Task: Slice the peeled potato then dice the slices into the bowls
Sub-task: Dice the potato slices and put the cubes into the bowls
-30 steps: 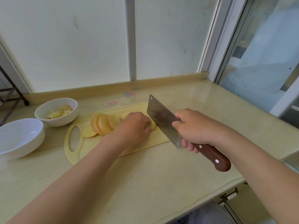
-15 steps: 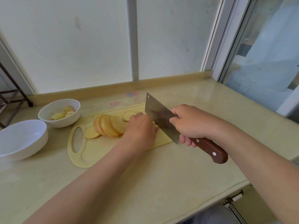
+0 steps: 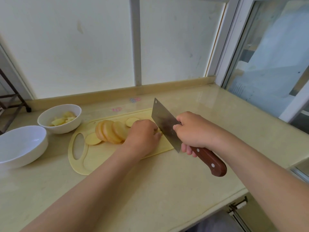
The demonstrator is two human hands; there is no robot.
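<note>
By the counter's point(image 3: 167, 190) left edge: diced potato point(image 3: 62, 120) in far bowl point(image 3: 66, 129), plain white inside near bowl point(image 3: 33, 153). Pinning potato piece point(image 3: 159, 131) under curled left hand point(image 3: 143, 136); gripping cleaver point(image 3: 164, 124) with right hand point(image 3: 195, 129).

We face a beige counter point(image 3: 167, 190) under frosted window panes point(image 3: 66, 47).
Daylight comes through; a dark metal rack point(image 3: 11, 97) stands left.

Table point(image 3: 167, 190), centre-left: cutting board point(image 3: 100, 158) bearing a leaning row of potato slices point(image 3: 110, 131), a flat slice point(image 3: 92, 138) at the row's left end and a second flat slice point(image 3: 132, 121) behind it. Right of the row, the left grip point(image 3: 143, 136) sits on a potato piece point(image 3: 160, 131), with the cleaver point(image 3: 165, 124) just right of it in the right grip point(image 3: 192, 129). Two bowls stand left of the board (rear bowl point(image 3: 73, 124) containing diced potato point(image 3: 62, 120); near bowl point(image 3: 21, 148) front-left of it).
</note>
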